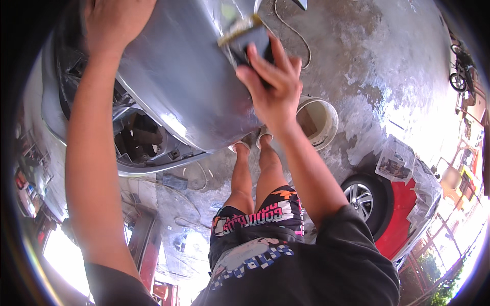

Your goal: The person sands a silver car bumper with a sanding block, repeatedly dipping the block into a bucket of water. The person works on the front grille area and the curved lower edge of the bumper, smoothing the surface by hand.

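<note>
The grey car body (pixel 178 66), seemingly its front end, fills the upper left, with a smooth, dull panel and a dark opening (pixel 138 135) where a headlight would sit. My right hand (pixel 275 76) grips a dark sanding block (pixel 251 43) with a yellowish-brown edge, at the panel's right side; slight blur keeps me from telling whether it touches. At the top left, my left hand (pixel 120 23) is over the panel and seems to rest on it. Its fingers are cut off by the picture's edge.
A whitish bucket (pixel 326 122) stands on the stained concrete floor (pixel 352 66) beside my feet. A thin hose or cord (pixel 301 38) lies beyond. At right is a red car part (pixel 403 224) with a wheel (pixel 363 199) and newspaper (pixel 395 160) over it. Far right, a motorcycle (pixel 461 71).
</note>
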A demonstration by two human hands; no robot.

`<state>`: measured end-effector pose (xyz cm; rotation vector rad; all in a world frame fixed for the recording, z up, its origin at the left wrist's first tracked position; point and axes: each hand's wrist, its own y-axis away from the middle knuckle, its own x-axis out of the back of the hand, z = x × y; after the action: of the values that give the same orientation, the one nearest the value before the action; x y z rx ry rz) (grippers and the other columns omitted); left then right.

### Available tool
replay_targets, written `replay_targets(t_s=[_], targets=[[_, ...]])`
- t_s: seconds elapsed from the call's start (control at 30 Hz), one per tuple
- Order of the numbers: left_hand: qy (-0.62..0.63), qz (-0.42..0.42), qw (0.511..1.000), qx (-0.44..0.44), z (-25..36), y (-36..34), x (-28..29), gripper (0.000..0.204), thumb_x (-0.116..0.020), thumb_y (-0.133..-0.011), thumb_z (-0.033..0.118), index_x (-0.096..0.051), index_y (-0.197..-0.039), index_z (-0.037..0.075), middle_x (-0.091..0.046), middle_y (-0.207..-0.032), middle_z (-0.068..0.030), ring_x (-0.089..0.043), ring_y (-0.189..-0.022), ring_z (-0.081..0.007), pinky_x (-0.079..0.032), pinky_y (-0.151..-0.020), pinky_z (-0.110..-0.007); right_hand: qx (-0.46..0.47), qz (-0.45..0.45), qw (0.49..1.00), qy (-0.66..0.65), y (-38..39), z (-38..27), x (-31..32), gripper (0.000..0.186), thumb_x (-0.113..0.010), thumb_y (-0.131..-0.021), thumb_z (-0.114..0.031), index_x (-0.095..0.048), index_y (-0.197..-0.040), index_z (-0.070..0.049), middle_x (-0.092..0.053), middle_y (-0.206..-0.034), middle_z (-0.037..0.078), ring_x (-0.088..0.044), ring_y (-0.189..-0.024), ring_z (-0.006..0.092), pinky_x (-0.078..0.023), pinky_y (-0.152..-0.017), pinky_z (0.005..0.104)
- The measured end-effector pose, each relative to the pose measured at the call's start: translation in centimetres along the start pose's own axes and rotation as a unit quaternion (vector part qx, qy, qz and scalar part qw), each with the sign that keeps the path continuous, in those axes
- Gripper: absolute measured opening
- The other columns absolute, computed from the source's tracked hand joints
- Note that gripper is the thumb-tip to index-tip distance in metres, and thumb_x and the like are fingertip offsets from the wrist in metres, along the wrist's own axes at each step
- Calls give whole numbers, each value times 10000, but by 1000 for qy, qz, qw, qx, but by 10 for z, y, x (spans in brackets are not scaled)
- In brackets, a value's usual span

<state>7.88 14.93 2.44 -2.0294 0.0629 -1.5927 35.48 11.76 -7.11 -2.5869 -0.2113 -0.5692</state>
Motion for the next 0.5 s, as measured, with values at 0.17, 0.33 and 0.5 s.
replay_targets(t_s=[0.17, 0.33, 0.5], targets=[[25, 9, 999, -25, -15, -9, -6, 666, -435, -1089, 606, -471, -1611, 195, -401, -1694, -154, -333, -1583, -350, -236, -1291, -499, 126, -31, 992, -7, -41, 18, -4, 406, -919, -735, -286, -859, -1135, -255, -714, -1405, 70, -590, -981, 256, -451, -951, 386], [94, 34, 993, -60, -33, -16, -34, 705, -407, -1060, 703, -437, -1640, 302, -400, -1709, -82, -345, -1583, -323, -261, -1278, -490, 38, 18, 999, -26, -89, 24, -3, 500, -826, -905, -283, -739, -1385, -177, -597, -1497, 270, -604, -1183, 381, -440, -1078, 453], [95, 0, 994, -53, -43, -16, -21, 683, -399, -1080, 666, -426, -1648, 288, -391, -1710, -117, -356, -1578, -332, -271, -1276, -476, -263, 78, 791, -547, -57, 47, 34, 719, -660, -1081, -259, -319, -1655, 6, -498, -1604, 212, -575, -1398, 301, -452, -1171, 411]])
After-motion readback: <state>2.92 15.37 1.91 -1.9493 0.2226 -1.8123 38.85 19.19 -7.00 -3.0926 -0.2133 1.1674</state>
